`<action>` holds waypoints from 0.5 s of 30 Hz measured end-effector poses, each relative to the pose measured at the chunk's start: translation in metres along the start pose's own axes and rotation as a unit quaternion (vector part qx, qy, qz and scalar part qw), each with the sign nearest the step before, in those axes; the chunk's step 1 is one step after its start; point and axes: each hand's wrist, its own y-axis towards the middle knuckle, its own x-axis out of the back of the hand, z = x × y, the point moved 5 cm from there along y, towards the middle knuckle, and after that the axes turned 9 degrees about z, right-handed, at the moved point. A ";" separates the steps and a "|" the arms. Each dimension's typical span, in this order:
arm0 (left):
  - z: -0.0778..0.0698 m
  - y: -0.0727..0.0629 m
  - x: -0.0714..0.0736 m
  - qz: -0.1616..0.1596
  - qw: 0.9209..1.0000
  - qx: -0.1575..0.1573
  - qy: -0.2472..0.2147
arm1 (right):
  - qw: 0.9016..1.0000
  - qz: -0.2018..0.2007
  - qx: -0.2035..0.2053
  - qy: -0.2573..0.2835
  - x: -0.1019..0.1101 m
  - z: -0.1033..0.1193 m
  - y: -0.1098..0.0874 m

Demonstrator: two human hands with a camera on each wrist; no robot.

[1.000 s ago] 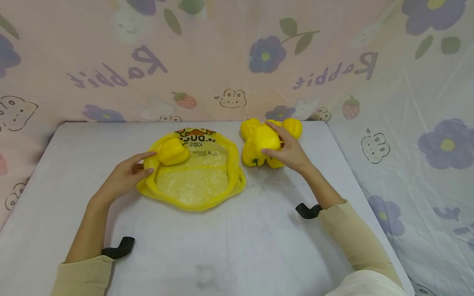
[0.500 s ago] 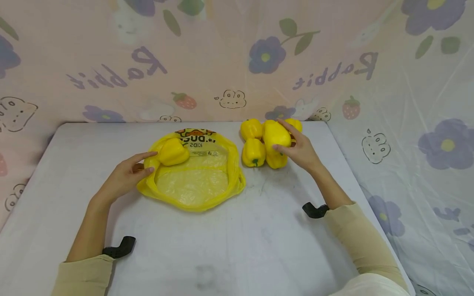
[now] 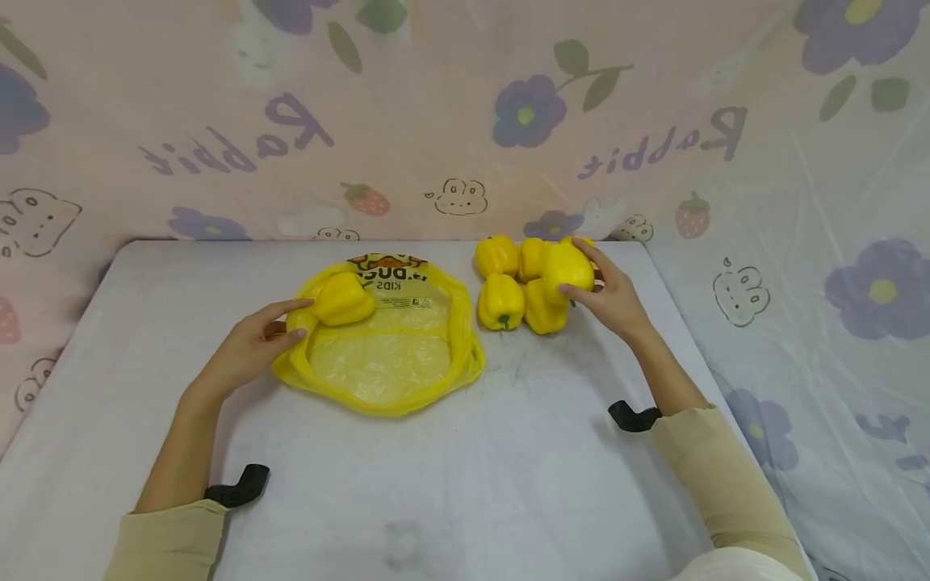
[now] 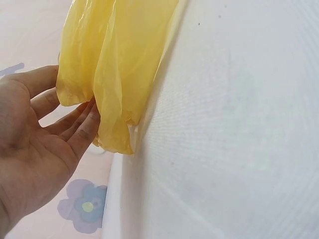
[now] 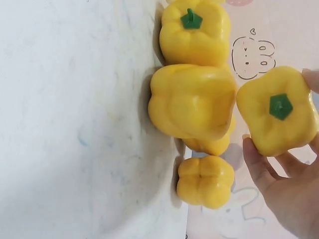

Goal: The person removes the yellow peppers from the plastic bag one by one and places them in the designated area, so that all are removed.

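A yellow plastic bag with a rolled-down, wide mouth and dark print lies on the table, left of centre. At its left side my left hand holds the rim; the left wrist view shows the fingers at the bag's folded film. One yellow bell pepper rests inside the bag, near that hand. My right hand grips another yellow bell pepper with thumb and fingers, its green stem end facing the right wrist camera. This pepper is held up above several more yellow bell peppers.
The white table ends at a fabric backdrop printed with flowers and rabbits. The grouped peppers stand close together at the back right, near the table's far edge. Black wrist mounts sit on both forearms.
My right hand has moved to the right with its pepper, passing over the grouped peppers and uncovering more of them. The left hand, the bag and the pepper inside it have stayed put.
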 end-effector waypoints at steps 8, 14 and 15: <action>-0.001 0.000 0.000 -0.003 1.000 0.000 0.003 | 1.000 -0.025 -0.017 -0.001 0.013 -0.012 -0.007; -0.001 -0.002 -0.001 -0.002 1.000 0.000 0.000 | 0.998 -0.033 -0.046 0.013 0.017 -0.027 -0.010; -0.001 -0.002 -0.001 -0.003 1.000 0.000 0.001 | 0.998 -0.034 -0.050 0.014 0.018 -0.030 -0.011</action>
